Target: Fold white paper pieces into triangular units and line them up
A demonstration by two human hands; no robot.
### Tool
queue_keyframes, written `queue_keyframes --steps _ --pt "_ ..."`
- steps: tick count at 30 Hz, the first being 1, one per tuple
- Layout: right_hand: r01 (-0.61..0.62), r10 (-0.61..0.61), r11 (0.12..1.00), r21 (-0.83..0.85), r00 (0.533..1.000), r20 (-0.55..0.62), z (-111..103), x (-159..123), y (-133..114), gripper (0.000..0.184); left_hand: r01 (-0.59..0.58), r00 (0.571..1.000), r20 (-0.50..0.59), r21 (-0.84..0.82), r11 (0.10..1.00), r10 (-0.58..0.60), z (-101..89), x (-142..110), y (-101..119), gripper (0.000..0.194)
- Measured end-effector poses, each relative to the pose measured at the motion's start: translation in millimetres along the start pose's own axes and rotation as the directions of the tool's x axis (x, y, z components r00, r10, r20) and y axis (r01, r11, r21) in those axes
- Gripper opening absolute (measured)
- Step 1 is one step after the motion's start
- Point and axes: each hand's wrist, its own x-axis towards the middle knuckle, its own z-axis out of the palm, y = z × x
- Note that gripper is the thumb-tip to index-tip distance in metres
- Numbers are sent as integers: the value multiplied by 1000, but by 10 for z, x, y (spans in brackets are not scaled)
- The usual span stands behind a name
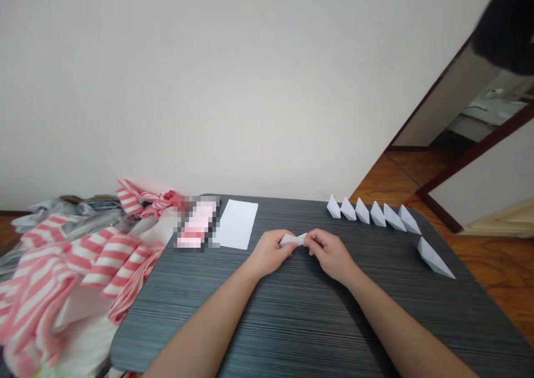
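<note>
Both hands are closed, the left hand (269, 253) and right hand (329, 254) pinching a small folded white paper (292, 240) at the frame's centre, its long axis running sideways and rising slightly rightward. They sit over a dark grey wood-grain table (250, 322), with pink-striped cloth (70, 266) heaped at lower left, a blank white sheet (237, 224) beyond the hands, and six folded paper boats (362, 211) in a row toward upper right, a seventh paper boat (434, 258) lying apart nearer the right edge. Farther off are a white wall (208, 88) and, at right, a wooden floor (417, 169).
</note>
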Motion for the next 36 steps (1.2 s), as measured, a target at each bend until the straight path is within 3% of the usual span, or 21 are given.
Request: queue_keyframes --steps 4,8,10,14,17,21,36 --pt "48 -48 999 -7 999 22 -25 3 -50 19 55 998 20 -106 993 -53 19 13 -43 36" --pt "32 -33 998 52 999 25 10 -8 -17 16 80 994 88 -159 984 -67 9 17 -72 33" --pt "-7 6 988 154 1000 6 54 -13 30 9 85 994 87 -198 977 -69 2 18 -80 32" --pt "-85 87 911 403 996 14 109 -16 91 32 95 994 69 -284 954 -79 2 24 -81 30" --pt "-111 92 944 311 993 78 75 -22 73 15 89 995 70 -313 945 -71 9 30 -79 29" --pt "-90 77 979 181 994 76 6 -33 34 20 95 993 90 -308 947 -71 4 30 -76 28" --pt "-63 34 972 226 991 130 -12 -35 -22 22 122 980 191 -342 932 -58 -62 12 28 31"
